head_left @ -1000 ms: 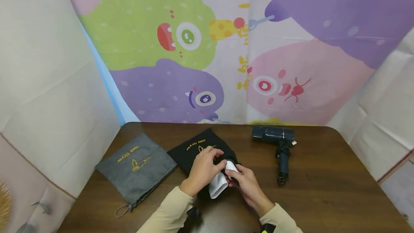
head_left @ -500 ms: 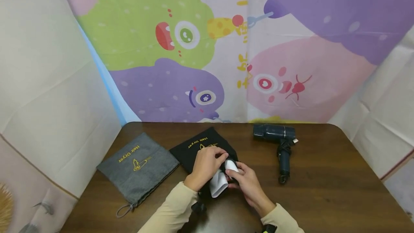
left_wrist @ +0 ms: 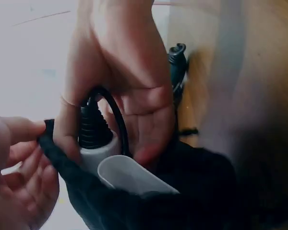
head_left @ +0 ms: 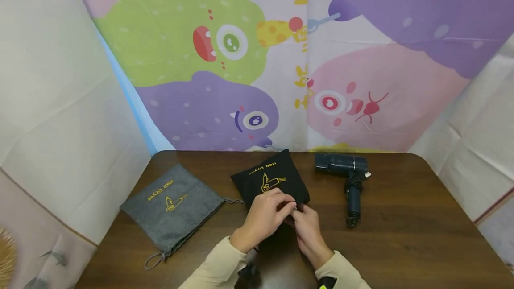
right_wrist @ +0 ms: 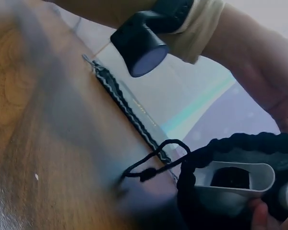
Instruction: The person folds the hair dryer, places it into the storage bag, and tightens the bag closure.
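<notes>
The black pouch (head_left: 274, 182) is held at mid-table, its mouth edge pinched between the left hand (head_left: 267, 214) and the right hand (head_left: 306, 231), with the white dryer (left_wrist: 116, 168) seen inside the opening in both wrist views and its cord (left_wrist: 116, 120) looped against the right palm. Compared with a second ago, the white dryer is no longer seen in the head view, and the pouch is shifted right toward the dark dryer (head_left: 346, 174), away from the grey pouch (head_left: 172, 204).
</notes>
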{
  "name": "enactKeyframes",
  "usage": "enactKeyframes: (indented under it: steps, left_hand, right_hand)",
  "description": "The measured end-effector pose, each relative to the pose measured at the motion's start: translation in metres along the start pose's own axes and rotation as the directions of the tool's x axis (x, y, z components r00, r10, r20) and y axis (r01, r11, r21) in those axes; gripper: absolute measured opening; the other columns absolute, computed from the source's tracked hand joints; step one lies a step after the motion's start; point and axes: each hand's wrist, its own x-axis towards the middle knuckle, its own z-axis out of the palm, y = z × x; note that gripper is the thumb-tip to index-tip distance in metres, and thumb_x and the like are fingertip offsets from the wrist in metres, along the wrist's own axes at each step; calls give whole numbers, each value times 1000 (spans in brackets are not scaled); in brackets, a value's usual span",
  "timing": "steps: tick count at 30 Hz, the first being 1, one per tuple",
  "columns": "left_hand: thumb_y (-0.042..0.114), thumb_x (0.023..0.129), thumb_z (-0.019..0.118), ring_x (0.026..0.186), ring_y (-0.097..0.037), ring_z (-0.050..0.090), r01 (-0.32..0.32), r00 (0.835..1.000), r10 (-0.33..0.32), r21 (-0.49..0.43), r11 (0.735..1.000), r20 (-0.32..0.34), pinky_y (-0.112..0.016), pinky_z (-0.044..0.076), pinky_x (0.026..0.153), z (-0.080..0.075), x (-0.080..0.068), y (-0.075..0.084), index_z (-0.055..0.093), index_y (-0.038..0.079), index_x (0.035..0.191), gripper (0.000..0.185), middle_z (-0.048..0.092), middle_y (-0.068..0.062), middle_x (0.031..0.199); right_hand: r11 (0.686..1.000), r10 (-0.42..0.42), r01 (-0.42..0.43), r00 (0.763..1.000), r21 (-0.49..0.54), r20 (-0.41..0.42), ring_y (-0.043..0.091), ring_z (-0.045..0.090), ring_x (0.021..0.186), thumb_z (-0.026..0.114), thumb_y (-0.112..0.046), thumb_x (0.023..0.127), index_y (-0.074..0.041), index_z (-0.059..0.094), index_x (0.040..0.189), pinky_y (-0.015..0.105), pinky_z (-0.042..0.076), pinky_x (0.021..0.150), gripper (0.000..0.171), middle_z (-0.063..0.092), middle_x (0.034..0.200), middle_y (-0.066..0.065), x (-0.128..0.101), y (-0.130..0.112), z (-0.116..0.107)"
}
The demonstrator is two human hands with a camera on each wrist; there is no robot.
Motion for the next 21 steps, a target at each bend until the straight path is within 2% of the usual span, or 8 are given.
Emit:
enactKeyframes:
  steps: [3,6,9,12,13,15,18,21]
  left_hand:
    - [25,86,74,74,-8,58,56,998,-53,79,995,-38,-21,48,66,0,-10,-1,73,16,94,12,65,4,83]
    - [25,82,77,78,-11,58,82,995,-70,168,982,-75,-25,49,68,1,-21,-7,71,17,96,17,63,4,84]
    - [21,81,78,78,-11,58,86,992,-66,194,977,-107,-26,49,68,1,-28,-12,71,17,92,14,64,5,83]
    - [16,82,76,77,-10,58,61,991,-41,165,984,-125,-25,49,68,0,-31,-16,71,16,88,8,65,6,81]
    - [16,83,75,77,-10,58,48,992,-30,149,988,-121,-25,49,68,0,-31,-16,71,16,89,7,65,7,82]
    - [15,84,74,79,-10,59,1,996,10,117,993,-94,-25,50,71,-1,-31,-18,71,16,90,7,65,6,84]
    - [15,87,71,84,-10,60,-78,997,79,67,995,-11,-26,51,77,-2,-32,-20,70,15,93,6,66,5,88]
    - [16,90,68,87,-10,60,-96,994,95,8,995,58,-26,51,81,-4,-34,-24,69,15,95,6,66,5,92]
  right_hand:
    - [999,-4,5,1000,35,-28,7,63,77,51,2,90,11,60,107,24,54,72,22,63,84,-3,2,3,2]
    - [999,5,-3,999,46,-46,7,61,73,54,2,87,8,61,102,23,54,69,17,60,82,-3,5,4,2]
    - [998,11,-8,999,64,-46,8,62,74,55,4,86,10,61,105,23,54,69,21,60,85,-1,8,5,4]
    - [994,7,-4,1000,110,-22,9,64,79,52,4,88,15,56,120,22,54,72,34,64,92,1,11,8,9]
    - [991,4,-2,1000,133,-15,8,64,80,50,4,89,14,55,122,22,54,73,35,64,93,0,12,9,12]
    - [983,-8,9,1000,183,-9,8,63,78,51,3,91,10,59,118,22,53,73,28,64,89,-2,15,12,18]
    - [974,-33,36,999,223,-18,6,59,72,54,-3,95,-6,67,102,21,50,69,15,63,80,-6,17,17,26]
    - [975,-43,45,999,218,-17,6,56,65,57,-9,96,-19,67,84,21,48,65,18,60,71,-9,19,20,32]
